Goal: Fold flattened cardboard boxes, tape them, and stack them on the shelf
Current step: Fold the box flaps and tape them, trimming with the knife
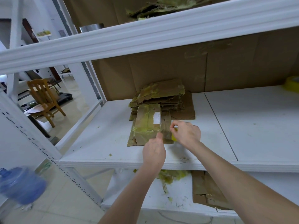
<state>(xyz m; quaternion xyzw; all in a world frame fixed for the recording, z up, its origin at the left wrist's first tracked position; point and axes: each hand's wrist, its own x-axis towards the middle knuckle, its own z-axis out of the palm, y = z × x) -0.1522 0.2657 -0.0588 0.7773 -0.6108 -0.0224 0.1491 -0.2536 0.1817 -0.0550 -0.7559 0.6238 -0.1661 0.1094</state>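
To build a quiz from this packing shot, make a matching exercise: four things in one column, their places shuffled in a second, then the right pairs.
Things
1. taped box
2. flattened cardboard stack
3. blue water jug
4. tape roll beside the box

Places
A. lower left, outside the shelf frame
B. in the grip of the right hand
C. on the shelf, right behind the box
D. on the shelf, nearer its front edge than the stack

Pairs: 1-D, 2-C, 3-A, 4-B
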